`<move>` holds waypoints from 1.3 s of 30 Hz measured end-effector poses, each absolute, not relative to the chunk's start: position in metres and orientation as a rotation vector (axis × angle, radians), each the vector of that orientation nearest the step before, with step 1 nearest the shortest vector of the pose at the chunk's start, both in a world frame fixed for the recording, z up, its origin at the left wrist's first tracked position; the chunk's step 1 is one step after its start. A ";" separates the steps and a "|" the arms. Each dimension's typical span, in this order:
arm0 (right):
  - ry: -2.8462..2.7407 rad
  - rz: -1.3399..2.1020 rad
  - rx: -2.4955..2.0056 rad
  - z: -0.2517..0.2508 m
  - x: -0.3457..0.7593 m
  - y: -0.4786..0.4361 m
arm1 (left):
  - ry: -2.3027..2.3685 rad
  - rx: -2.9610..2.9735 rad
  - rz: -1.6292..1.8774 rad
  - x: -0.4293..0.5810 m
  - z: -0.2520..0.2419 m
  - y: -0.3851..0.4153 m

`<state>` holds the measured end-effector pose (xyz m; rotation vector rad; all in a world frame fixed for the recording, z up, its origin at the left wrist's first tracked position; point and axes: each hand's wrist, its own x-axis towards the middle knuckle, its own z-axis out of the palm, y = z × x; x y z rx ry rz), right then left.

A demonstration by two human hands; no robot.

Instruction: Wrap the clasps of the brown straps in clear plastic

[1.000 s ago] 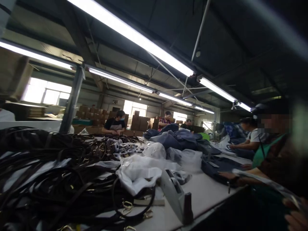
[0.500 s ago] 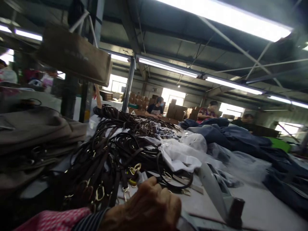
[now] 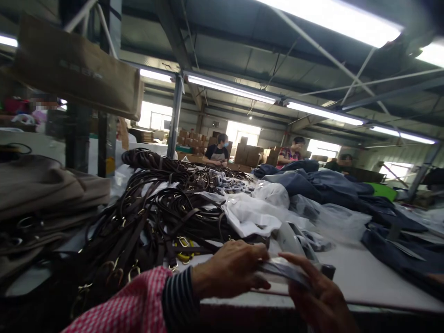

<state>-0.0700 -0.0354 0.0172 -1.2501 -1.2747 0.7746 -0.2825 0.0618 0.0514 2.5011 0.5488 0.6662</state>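
Coming in from the bottom, my left hand [image 3: 231, 268], in a striped cuff and pink checked sleeve, has its fingers closed on one end of a thin grey-white strip [image 3: 282, 269]. My right hand [image 3: 317, 291] pinches the other end, thumb and fingers around it; motion blurs both the hand and the strip. What the strip is made of cannot be made out. Left of my hands lies a large heap of dark brown straps [image 3: 156, 222] with gold-coloured metal clips. White cloth [image 3: 249, 215] lies just beyond my hands.
A grey metal fixture [image 3: 294, 243] stands on the white table [image 3: 360, 277] behind my hands. Dark blue fabric [image 3: 322, 185] and clear plastic lie at right. Brown fabric [image 3: 45, 185] is at left, under a hanging brown bag [image 3: 76, 69]. People stand beyond the table.
My left hand has moved up and its fingers have spread along the strip. My right hand has come into view, holding the strip too. The view has shifted to the right.
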 end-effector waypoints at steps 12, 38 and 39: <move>-2.102 -0.253 -1.194 0.035 -0.025 -0.005 | 0.538 1.798 0.177 -0.352 0.073 0.089; -1.971 -0.011 -1.288 -0.007 -0.032 0.033 | 0.180 1.204 0.656 -0.348 0.070 0.042; -1.970 0.116 -1.287 -0.019 -0.049 0.033 | 0.132 1.149 0.782 -0.339 0.077 0.041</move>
